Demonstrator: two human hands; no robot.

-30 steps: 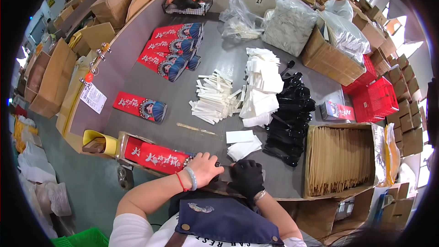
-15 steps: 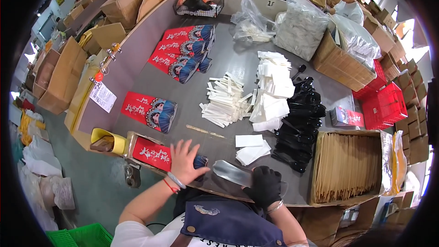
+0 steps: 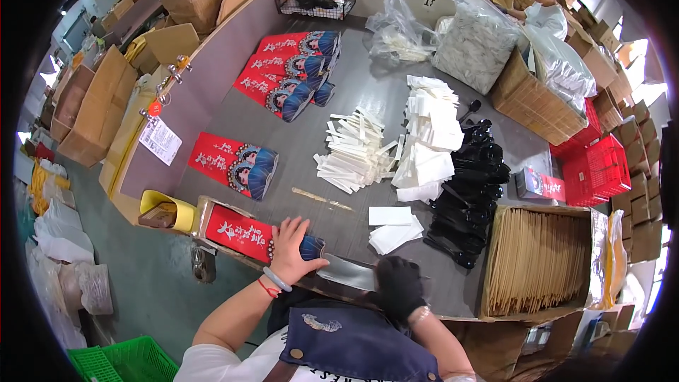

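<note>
My left hand (image 3: pixel 291 249) lies flat with spread fingers on a red printed packet (image 3: pixel 244 233) at the near edge of the grey table (image 3: pixel 212 92). A light bangle and a red cord circle that wrist. My right hand (image 3: pixel 400 284), in a black glove, grips the end of a clear plastic sleeve (image 3: pixel 348 272) at the table's near edge. Two white paper pieces (image 3: pixel 393 226) lie just beyond it.
More red packets (image 3: pixel 233 164) lie left and fanned at the back (image 3: pixel 290 71). White sticks (image 3: pixel 357 152), white sachets (image 3: pixel 431 134) and black spoons (image 3: pixel 467 198) fill the middle. A carton of brown sleeves (image 3: pixel 537 262) stands right. Another person (image 3: pixel 541 7) works far back.
My left hand has come down from hovering onto the red packet. My gloved right hand stays at the near edge on the clear sleeve. The view has shifted slightly.
</note>
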